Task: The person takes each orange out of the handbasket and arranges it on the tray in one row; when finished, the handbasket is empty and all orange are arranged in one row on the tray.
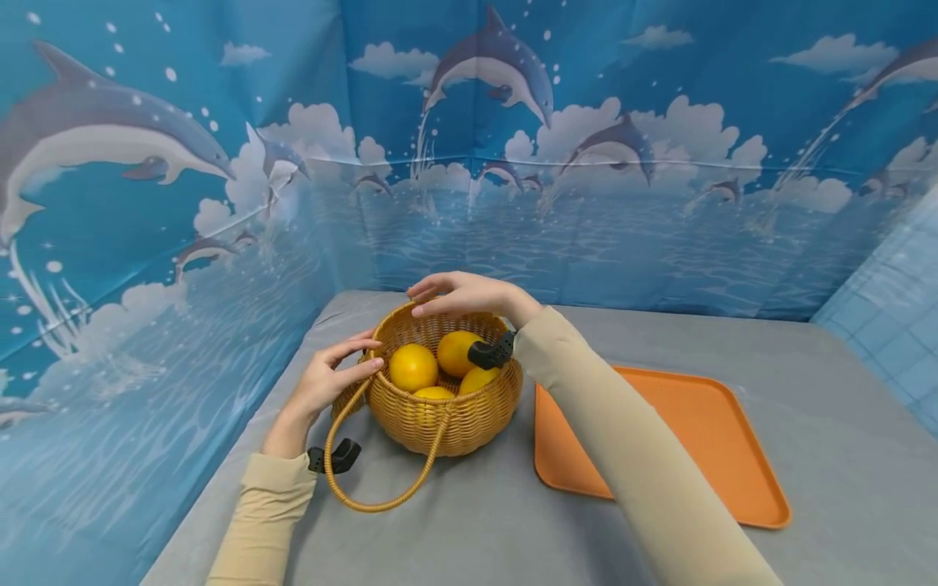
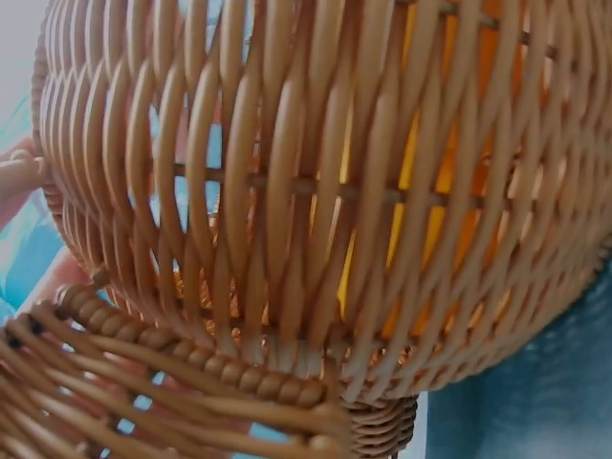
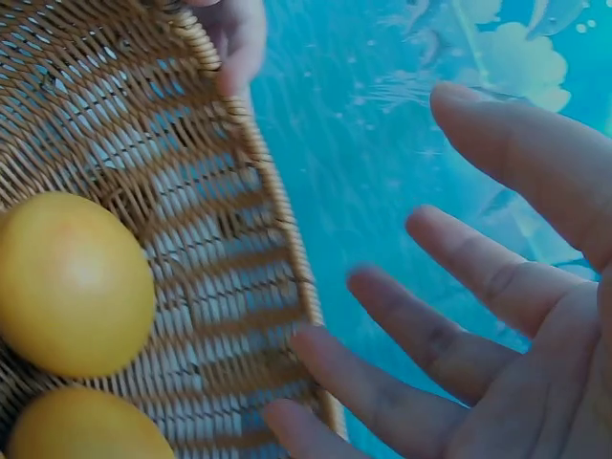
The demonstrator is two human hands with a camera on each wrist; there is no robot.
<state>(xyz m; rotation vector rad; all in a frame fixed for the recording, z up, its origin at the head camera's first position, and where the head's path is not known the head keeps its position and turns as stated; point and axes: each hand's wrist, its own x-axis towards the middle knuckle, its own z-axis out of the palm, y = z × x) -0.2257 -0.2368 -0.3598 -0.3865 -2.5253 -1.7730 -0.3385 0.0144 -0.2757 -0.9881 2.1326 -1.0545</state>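
Note:
A round wicker basket [image 1: 447, 423] stands on the grey table with several round yellow fruits [image 1: 414, 368] inside. Its handle [image 1: 381, 506] hangs down toward the front, and a woven lid [image 2: 172, 382] hangs open at the left side. My left hand [image 1: 330, 378] holds the basket's left rim, thumb and fingertips at the edge; its fingers are partly hidden behind wicker in the left wrist view. Over the back rim, my right hand [image 1: 469, 295] reaches with fingers spread and nothing in its grasp. The right wrist view shows its fingertips [image 3: 311, 344] right at the rim.
An orange tray [image 1: 681, 415] lies to the right of the basket, partly covered by my right forearm [image 1: 645, 439]. A blue dolphin-print curtain [image 1: 469, 203] stands behind the grey table [image 1: 498, 529] and along its left side.

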